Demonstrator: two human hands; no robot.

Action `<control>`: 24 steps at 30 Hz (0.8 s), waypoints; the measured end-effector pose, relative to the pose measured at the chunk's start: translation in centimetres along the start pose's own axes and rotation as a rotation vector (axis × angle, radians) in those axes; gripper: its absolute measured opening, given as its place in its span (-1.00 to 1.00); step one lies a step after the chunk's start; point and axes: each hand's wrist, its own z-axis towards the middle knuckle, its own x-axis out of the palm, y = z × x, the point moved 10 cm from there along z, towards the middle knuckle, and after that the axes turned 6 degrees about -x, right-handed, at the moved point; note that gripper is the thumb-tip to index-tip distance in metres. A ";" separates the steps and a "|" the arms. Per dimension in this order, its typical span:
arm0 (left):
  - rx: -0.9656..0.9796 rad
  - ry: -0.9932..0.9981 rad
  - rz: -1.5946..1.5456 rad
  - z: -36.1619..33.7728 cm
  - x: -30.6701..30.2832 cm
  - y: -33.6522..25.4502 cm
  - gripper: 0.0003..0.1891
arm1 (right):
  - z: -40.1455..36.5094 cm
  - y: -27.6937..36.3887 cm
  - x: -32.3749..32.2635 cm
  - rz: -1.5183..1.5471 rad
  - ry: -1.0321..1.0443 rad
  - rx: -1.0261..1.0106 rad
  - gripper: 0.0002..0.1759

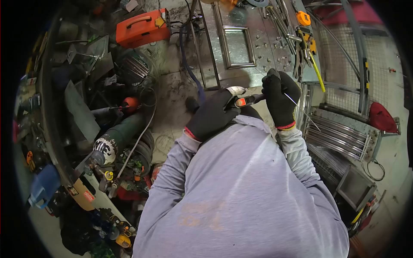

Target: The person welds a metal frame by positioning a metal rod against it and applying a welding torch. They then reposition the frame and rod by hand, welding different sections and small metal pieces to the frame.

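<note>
In the head view, my left hand [211,115], in a black glove with a whitish fingertip, is closed round a dark tool with an orange-red patch [242,102]. The tool's exact kind is hard to make out. Its dark end points right, toward my other hand. My right hand [282,96], also gloved in black, is a closed fist with a thin metal rod [291,99] sticking out of it to the lower right. Both hands are in front of my body at the near edge of a metal worktable [266,60]. A rectangular metal frame [241,65] lies flat on that table, just beyond them.
A red case-like machine [142,29] with a handle stands upper left. A gas cylinder [122,131], hoses and scrap crowd the left. Hand tools and an orange tape measure [303,18] lie at the table's right. Metal tubes [335,133] are stacked to my right.
</note>
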 end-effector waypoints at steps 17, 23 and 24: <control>-0.093 -0.447 0.055 -0.9 -5.0 3.9 -0.38 | -5.5 -15.7 -4.3 1.360 0.001 0.428 -0.52; -0.280 -0.437 0.027 1.2 -4.3 1.5 -0.37 | -3.9 -14.8 -2.1 1.403 0.097 0.438 -0.51; -0.384 -0.428 -0.018 1.4 -3.9 2.1 -0.40 | -3.4 -15.8 -1.9 1.296 0.081 0.470 -0.51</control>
